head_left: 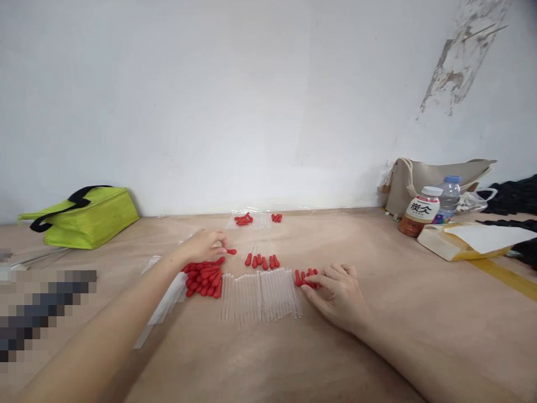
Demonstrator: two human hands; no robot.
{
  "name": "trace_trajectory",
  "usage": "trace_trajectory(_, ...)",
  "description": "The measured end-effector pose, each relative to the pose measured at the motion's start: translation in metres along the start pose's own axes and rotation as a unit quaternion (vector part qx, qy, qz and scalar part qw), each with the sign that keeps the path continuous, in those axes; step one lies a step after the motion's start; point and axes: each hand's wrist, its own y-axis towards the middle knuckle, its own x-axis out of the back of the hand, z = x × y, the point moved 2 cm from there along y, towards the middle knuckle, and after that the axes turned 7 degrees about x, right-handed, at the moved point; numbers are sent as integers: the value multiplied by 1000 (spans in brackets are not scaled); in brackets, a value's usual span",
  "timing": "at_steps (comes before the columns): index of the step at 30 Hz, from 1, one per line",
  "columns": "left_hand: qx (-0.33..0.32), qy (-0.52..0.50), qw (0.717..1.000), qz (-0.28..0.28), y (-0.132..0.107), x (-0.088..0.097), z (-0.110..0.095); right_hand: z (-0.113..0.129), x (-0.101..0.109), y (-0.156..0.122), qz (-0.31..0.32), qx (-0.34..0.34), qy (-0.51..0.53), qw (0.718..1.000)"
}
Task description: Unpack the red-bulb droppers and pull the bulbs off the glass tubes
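Observation:
My left hand pinches one red rubber dropper bulb above the far side of a pile of red bulbs. To the right of the pile lie clear dropper tubes, side by side in a row. My right hand is at the row's right end, thumb and forefinger closed around a red bulb in a small group of bulbs; the fingers partly hide this group. Beyond the tubes, several red bulbs stand in a short line, with thin clear tubes extending behind them.
Near the wall, more red bulbs lie on clear plastic. Clear plastic strips rest under my left forearm. A lime-green bag sits at left. At right are a drink bottle, a water bottle, a beige bag and an opened packet.

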Motion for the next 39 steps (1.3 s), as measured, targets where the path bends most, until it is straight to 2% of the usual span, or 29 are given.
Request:
trace_trajectory(3,55,-9,998,1,-4,10,27,-1,-1,-1,-2,-7,5,1000)
trace_trajectory(6,78,-30,996,34,-7,6,42,-2,-4,-2,1,-12,9,1000)
trace_trajectory(11,87,-71,989,96,-5,-5,50,-3,-6,-4,1,-11,9,1000)
trace_trajectory(16,94,-84,987,98,2,-6,56,-2,-5,-2,5,-9,2,1000)
trace_trajectory(19,90,-79,990,76,8,-9,41,-2,-6,-1,3,-12,-1,1000)
trace_trajectory(22,83,-69,993,46,18,-19,8,-3,-6,-1,5,-13,-9,1000)
trace_trajectory(26,83,-56,993,57,35,-36,-32,-4,-7,-3,-2,-8,-14,1000)
trace_trajectory(28,91,-55,991,78,41,-39,-40,-4,-7,-4,-7,-11,-8,1000)
trace_trajectory(31,105,-57,988,96,40,-34,-42,-4,-7,-4,-3,-13,-2,1000)
trace_trajectory(34,117,-55,990,48,19,-23,-44,-2,-7,-4,0,-5,-8,1000)
trace_trajectory(37,103,-52,992,-57,-22,-20,-56,1,-5,-4,-22,14,-17,1000)
trace_trajectory(38,79,-56,989,-109,-38,-22,-63,3,-4,-4,-31,27,-16,999)
trace_trajectory(39,58,-66,988,-130,-53,-27,-70,6,-3,-4,-38,46,-12,998)
